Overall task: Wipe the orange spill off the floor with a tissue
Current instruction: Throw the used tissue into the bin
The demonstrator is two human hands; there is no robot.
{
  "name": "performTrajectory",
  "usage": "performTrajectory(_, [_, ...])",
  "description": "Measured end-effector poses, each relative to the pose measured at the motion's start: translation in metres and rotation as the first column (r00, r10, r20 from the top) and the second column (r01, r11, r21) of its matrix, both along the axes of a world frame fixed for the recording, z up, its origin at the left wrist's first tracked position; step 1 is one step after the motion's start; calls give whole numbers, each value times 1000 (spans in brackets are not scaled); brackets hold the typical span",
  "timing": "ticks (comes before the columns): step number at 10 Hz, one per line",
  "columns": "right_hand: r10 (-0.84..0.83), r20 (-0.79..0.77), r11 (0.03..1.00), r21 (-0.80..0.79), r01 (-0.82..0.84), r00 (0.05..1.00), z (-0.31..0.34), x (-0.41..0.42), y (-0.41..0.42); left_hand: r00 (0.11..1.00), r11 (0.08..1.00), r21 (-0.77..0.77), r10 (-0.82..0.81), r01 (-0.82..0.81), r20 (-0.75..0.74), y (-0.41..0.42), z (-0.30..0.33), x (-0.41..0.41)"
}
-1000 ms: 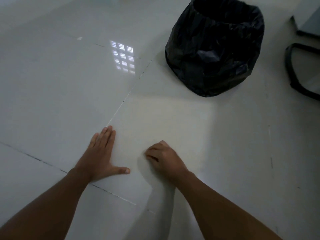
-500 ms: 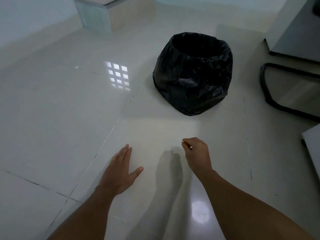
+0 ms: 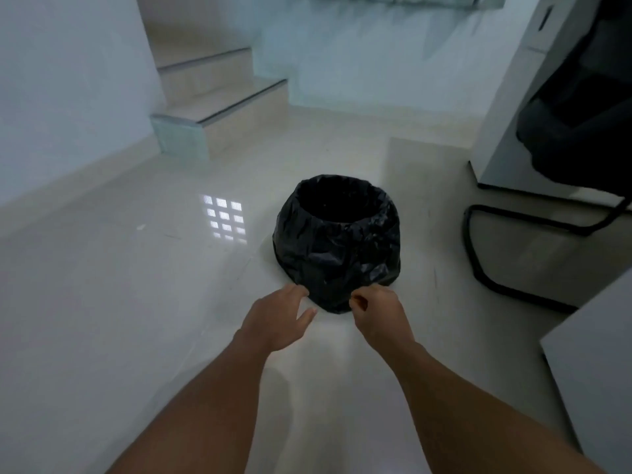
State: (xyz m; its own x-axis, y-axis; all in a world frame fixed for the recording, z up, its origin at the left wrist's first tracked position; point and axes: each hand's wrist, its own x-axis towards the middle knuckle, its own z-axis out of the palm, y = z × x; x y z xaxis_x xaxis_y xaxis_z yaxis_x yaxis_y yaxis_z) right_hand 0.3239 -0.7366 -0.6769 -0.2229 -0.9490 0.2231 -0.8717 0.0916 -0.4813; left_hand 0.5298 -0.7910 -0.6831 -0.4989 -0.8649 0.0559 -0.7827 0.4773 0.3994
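- Reaching forward in the lower middle of the frame, both bare hands are hanging above the glossy tiled floor [image 3: 102, 302], just short of the black-bagged waste bin [image 3: 337, 244] at the centre.
- Showing its back to the camera, the left hand [image 3: 273, 319] is lying relaxed, with its fingers loosely extended and slightly apart and the thumb sticking out to the right; it is gripping nothing.
- Curling its fingers inward, the right hand [image 3: 374, 311] is pressing thumb against fingertips as if pinching something small; what lies in the pinch is too hidden to name, and no tissue is showing plainly.
- Looking across the pale tiles, no orange spill is appearing anywhere in view, so the wiping is probably finished, or the mark is lying outside the frame.
- Judging from this, the step in hand is most likely disposal: carrying whatever the right hand is pinching toward the bin.
- Calling for a short lift up and forward, the next move is likely bringing the right hand over the bin's open mouth, above the near wall of the bag, then loosening the pinch.
- Standing at the right edge of the frame are a black chair frame [image 3: 478, 254] and white furniture panels [image 3: 506, 97]; tiled steps [image 3: 219, 107] are rising at the upper left.
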Motion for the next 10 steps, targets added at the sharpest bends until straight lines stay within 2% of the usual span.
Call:
performTrajectory(1, [5,-35,998,-64,-7,999,26,-20,-23,998,997,-74,15,-19,-63,-33,34,-36])
performTrajectory(2, [-1,-25,993,-117,-2,1000,40,-34,-50,991,968,-238,-97,74,-89,-61,59,-66])
performTrajectory(3, [19,2,975,-222,-18,1000,44,-44,-78,977,910,-393,-185,131,-102,-98,67,-78])
performTrajectory(4, [6,32,941,-339,5,999,44,-50,-110,976,888,-439,-195,135,-94,-145,62,-79])
performTrajectory(5, [-44,88,888,-452,79,995,42,-49,-147,977,937,-309,-199,165,-79,-194,44,-74])
performTrajectory(6, [-64,87,867,-489,98,994,35,-52,-171,965,942,-243,-254,231,-69,-225,29,-72])
performTrajectory(7, [-59,81,894,-440,89,995,28,-48,-185,958,937,-240,-279,255,-72,-238,17,-74])
performTrajectory(8, [-107,324,865,-436,249,940,28,-43,-180,954,936,-224,-292,270,-69,-241,7,-75])
performTrajectory(9, [-160,449,772,-498,395,879,45,-36,-156,952,929,-244,-300,278,-60,-240,3,-76])
performTrajectory(10, [116,387,734,-654,184,915,105,-40,-108,956,925,-273,-289,263,-59,-236,4,-77])
